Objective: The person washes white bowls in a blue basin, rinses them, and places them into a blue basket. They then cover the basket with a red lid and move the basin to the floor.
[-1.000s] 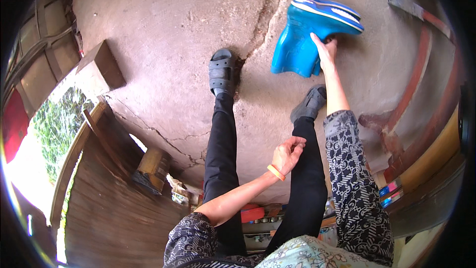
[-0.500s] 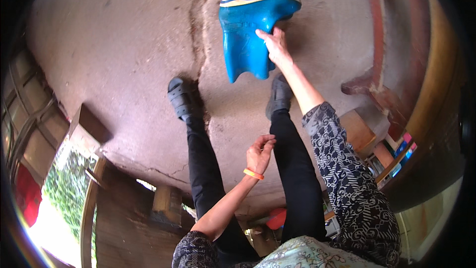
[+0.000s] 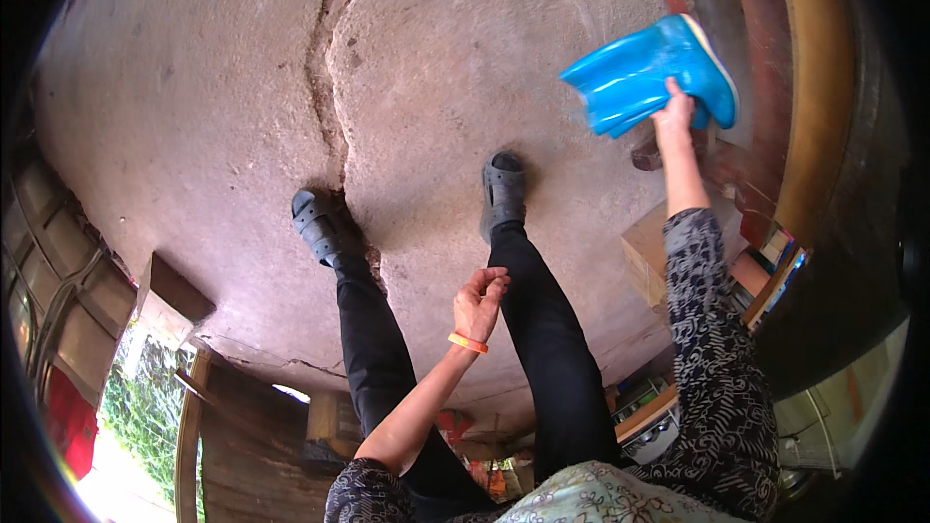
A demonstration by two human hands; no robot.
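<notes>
Right hand (image 3: 675, 108) grips blue rubber boot (image 3: 641, 77) above cracked concrete floor (image 3: 194, 87).

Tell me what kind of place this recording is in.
Probably a rough workshop or shed doorway: a cracked concrete floor, worn wooden planks beside greenery, and the right hand holding a blue rubber boot.

we see a cracked concrete floor (image 3: 213, 116) with the crack (image 3: 325, 87) at twelve o'clock, grey sandals (image 3: 316, 225) at centre, and a wooden block (image 3: 174, 292) at eight o'clock.
</notes>
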